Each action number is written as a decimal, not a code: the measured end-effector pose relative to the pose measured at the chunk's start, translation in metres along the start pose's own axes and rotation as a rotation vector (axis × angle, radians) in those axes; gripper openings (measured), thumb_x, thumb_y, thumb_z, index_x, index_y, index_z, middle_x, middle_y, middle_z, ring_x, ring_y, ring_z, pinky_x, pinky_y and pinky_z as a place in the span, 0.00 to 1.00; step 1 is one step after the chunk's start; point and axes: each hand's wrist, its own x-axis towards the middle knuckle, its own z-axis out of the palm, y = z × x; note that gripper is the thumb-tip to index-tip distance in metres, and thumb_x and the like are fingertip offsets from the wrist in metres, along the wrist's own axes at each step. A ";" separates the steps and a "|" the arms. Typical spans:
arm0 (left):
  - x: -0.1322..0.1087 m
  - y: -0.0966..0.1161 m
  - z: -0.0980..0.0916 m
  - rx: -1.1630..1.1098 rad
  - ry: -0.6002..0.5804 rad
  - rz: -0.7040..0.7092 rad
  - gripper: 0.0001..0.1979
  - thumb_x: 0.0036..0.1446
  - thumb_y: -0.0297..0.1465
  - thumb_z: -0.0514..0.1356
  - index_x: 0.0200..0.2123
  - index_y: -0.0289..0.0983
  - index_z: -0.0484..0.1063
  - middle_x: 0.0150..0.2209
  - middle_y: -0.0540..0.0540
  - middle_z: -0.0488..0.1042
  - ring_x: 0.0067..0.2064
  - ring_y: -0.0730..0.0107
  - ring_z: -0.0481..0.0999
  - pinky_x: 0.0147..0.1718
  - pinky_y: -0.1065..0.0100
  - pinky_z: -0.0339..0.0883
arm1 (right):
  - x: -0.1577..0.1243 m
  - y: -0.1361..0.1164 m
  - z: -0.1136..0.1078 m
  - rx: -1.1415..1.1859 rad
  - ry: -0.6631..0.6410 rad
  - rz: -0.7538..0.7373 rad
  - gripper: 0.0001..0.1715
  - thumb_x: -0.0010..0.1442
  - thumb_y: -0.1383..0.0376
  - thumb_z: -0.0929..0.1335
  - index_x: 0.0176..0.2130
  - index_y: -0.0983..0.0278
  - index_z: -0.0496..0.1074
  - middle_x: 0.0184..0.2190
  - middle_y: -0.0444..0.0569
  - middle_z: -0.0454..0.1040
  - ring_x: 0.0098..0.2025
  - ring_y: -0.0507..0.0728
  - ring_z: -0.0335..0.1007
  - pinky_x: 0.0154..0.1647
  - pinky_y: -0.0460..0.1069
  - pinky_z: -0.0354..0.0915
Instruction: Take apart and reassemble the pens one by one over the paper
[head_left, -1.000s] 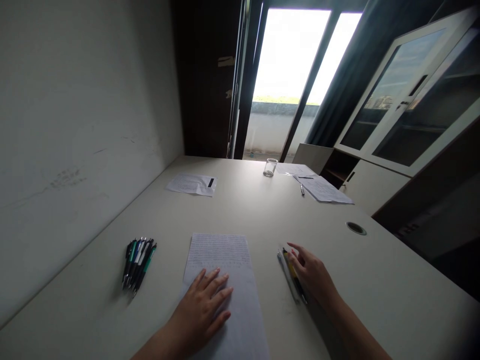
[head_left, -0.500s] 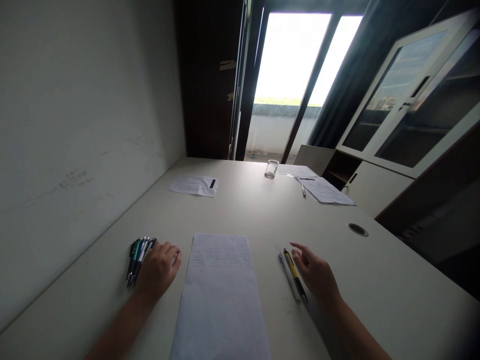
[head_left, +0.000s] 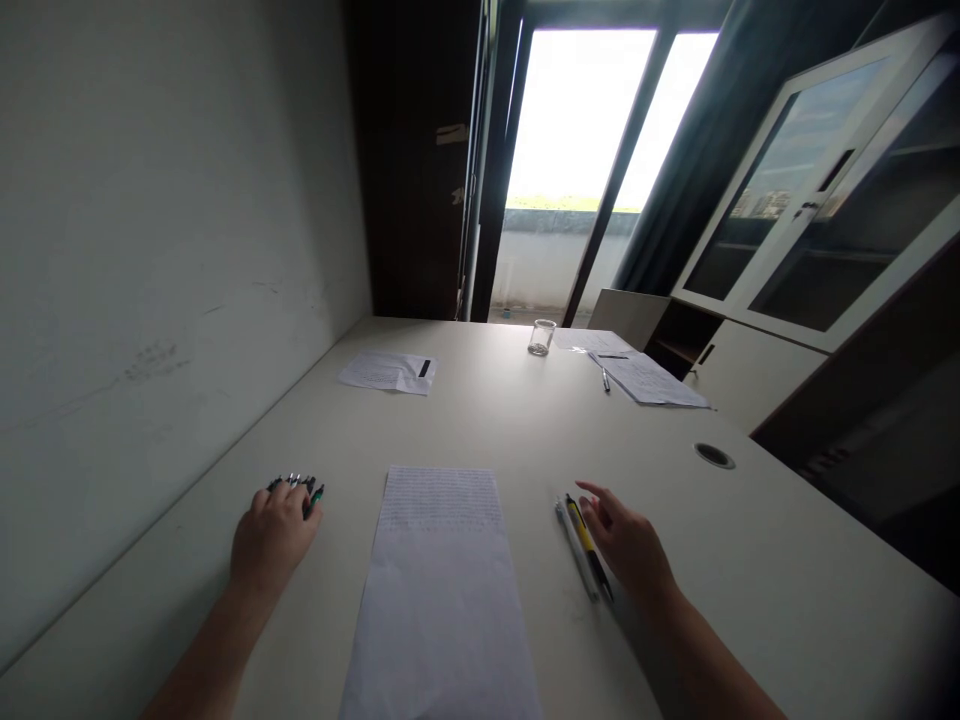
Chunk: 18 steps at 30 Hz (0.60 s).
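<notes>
My left hand (head_left: pixel 271 540) lies over a bunch of pens (head_left: pixel 289 481) at the left of the table. Only the upper ends of the bunch show past the knuckles. The end of a green pen (head_left: pixel 316 495) sticks out between the thumb and forefinger, which are closed on it; the rest is hidden. My right hand (head_left: pixel 626 540) rests on the table with its forefinger stretched out and the other fingers loosely bent, holding nothing. Right beside it lie a yellow-and-black pen (head_left: pixel 583 537) and a grey pen (head_left: pixel 574 548). Between the hands lies a long sheet of paper (head_left: pixel 442 600), its top part covered in handwriting.
At the far side of the white table stand a clear glass (head_left: pixel 541 338) and, to its right, a stack of papers (head_left: pixel 649 378) with a pen (head_left: pixel 606 380) beside it. Another sheet (head_left: pixel 386 371) lies far left. A round cable hole (head_left: pixel 714 456) is at right; a wall (head_left: pixel 187 250) borders the left.
My left hand has moved left onto the bunch of pens and now covers most of it. The green pen's end has shifted to the right of the bunch. My right hand has stayed in place.
</notes>
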 end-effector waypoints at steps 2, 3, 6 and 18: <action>-0.001 0.002 -0.001 0.009 -0.013 -0.002 0.13 0.63 0.36 0.53 0.33 0.37 0.74 0.36 0.40 0.75 0.39 0.52 0.70 0.38 0.61 0.64 | 0.000 0.000 0.000 -0.001 0.000 -0.005 0.29 0.68 0.50 0.58 0.53 0.65 0.73 0.20 0.43 0.70 0.18 0.53 0.63 0.25 0.46 0.58; -0.001 0.002 -0.001 0.007 -0.017 -0.001 0.12 0.63 0.36 0.53 0.33 0.37 0.74 0.36 0.40 0.75 0.39 0.52 0.70 0.38 0.61 0.64 | 0.000 0.000 0.000 -0.002 0.002 -0.006 0.29 0.68 0.50 0.58 0.53 0.64 0.73 0.20 0.43 0.70 0.18 0.53 0.64 0.25 0.46 0.58; -0.001 0.004 0.000 -0.031 -0.024 0.010 0.12 0.62 0.36 0.54 0.32 0.38 0.73 0.37 0.40 0.75 0.40 0.51 0.71 0.39 0.59 0.64 | 0.000 0.000 0.000 -0.003 0.006 -0.010 0.28 0.68 0.50 0.58 0.54 0.64 0.73 0.20 0.43 0.70 0.19 0.53 0.64 0.26 0.46 0.59; -0.002 0.019 0.003 -0.199 -0.091 0.055 0.10 0.61 0.29 0.54 0.42 0.37 0.73 0.38 0.41 0.77 0.43 0.55 0.75 0.43 0.62 0.66 | 0.000 -0.002 0.000 0.003 -0.019 -0.022 0.28 0.68 0.51 0.58 0.53 0.65 0.73 0.20 0.42 0.66 0.20 0.54 0.63 0.26 0.47 0.59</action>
